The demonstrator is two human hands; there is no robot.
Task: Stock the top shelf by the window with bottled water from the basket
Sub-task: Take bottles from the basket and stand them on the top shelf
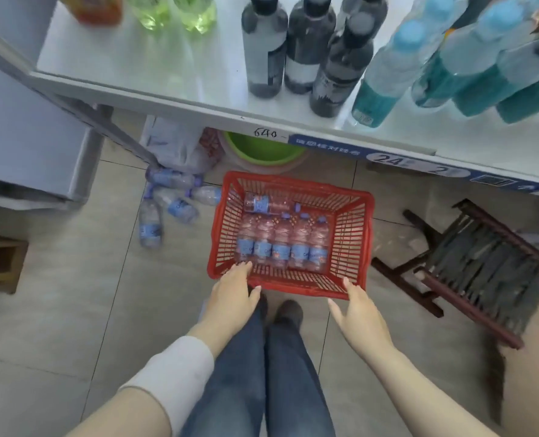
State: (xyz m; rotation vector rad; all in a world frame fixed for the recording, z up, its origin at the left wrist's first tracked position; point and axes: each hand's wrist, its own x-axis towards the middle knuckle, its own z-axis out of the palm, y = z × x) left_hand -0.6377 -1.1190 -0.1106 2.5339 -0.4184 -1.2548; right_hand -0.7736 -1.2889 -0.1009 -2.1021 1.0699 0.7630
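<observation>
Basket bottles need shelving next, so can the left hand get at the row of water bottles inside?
Probably yes: the left hand rests on the near rim of the open-topped red basket, and the row of water bottles lies uncovered just past its fingers.

Bright, diffuse light with pale glare on the white shelf (167, 67); shadows on the floor (82, 304) are faint. Far off, the dark bottles (265, 48) blur (edges bow, wide-angle lens), right margin softest.

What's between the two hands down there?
In the head view, the near wall of the basket spans the gap between the left hand and the right hand, with dark shoes just below.
</observation>
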